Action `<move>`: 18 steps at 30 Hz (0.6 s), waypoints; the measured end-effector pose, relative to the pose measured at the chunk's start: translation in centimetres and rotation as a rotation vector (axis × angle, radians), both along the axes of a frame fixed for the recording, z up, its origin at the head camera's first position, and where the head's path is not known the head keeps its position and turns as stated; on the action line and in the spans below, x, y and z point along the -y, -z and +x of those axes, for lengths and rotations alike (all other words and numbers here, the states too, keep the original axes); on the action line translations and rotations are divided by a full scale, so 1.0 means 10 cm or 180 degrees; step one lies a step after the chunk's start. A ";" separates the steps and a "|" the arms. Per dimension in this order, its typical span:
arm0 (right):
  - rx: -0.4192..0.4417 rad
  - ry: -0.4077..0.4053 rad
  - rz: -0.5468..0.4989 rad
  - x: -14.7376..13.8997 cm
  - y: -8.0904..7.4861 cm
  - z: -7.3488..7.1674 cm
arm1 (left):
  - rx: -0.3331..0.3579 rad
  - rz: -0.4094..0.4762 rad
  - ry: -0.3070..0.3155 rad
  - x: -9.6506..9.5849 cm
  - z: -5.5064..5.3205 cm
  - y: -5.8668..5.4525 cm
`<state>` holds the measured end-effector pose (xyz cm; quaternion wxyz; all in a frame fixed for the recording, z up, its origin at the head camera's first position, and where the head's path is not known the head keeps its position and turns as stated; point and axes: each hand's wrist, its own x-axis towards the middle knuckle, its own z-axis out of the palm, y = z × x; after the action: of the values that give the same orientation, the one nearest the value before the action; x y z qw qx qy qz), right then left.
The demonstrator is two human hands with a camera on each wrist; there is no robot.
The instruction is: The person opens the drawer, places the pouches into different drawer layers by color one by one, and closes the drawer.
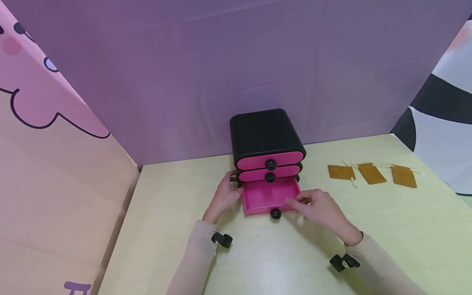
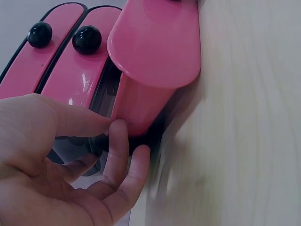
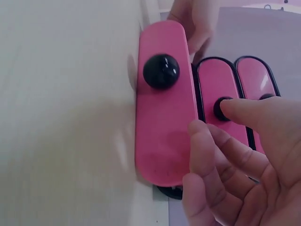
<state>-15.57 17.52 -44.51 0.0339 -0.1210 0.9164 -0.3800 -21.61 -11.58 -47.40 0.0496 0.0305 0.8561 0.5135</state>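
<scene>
A small black drawer cabinet (image 1: 265, 131) with pink fronts and round black knobs stands against the back wall. Its bottom drawer (image 1: 263, 196) is pulled out and shows a bare pink inside. My left hand (image 1: 224, 194) holds the cabinet's lower left side, thumb beside the drawer's side wall (image 2: 141, 103) and fingers bent. At the drawer's front right corner is my right hand (image 1: 318, 207), thumb over the inside and fingers loosely bent beside the rim. The right wrist view shows a gap between thumb and fingertips, with the drawer front (image 3: 162, 122) next to them.
Three brown drawstring pouches (image 1: 370, 174) with pale cords lie to the right of the cabinet on the light wooden table (image 1: 166, 205). A purple cloth wall (image 1: 184, 82) rises behind. Printed panels flank both sides.
</scene>
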 end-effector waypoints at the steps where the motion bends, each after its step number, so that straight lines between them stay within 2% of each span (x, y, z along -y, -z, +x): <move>1: -0.0004 0.0020 -0.0004 -0.01 -0.01 -0.01 | -0.0003 0.0002 0.0004 0.00 0.00 0.00; 10: 0.0006 0.0132 0.0013 -0.10 -0.05 -0.09 | 0.0016 0.0024 0.0015 0.02 0.00 -0.01; 18: -0.0155 0.0210 0.0170 -0.16 -0.04 -0.17 | 0.0017 0.0015 0.0011 0.02 0.01 -0.02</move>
<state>-17.26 19.11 -44.13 0.0023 -0.0990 0.9303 -0.3532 -21.53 -11.74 -47.21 0.0527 0.0307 0.8547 0.5155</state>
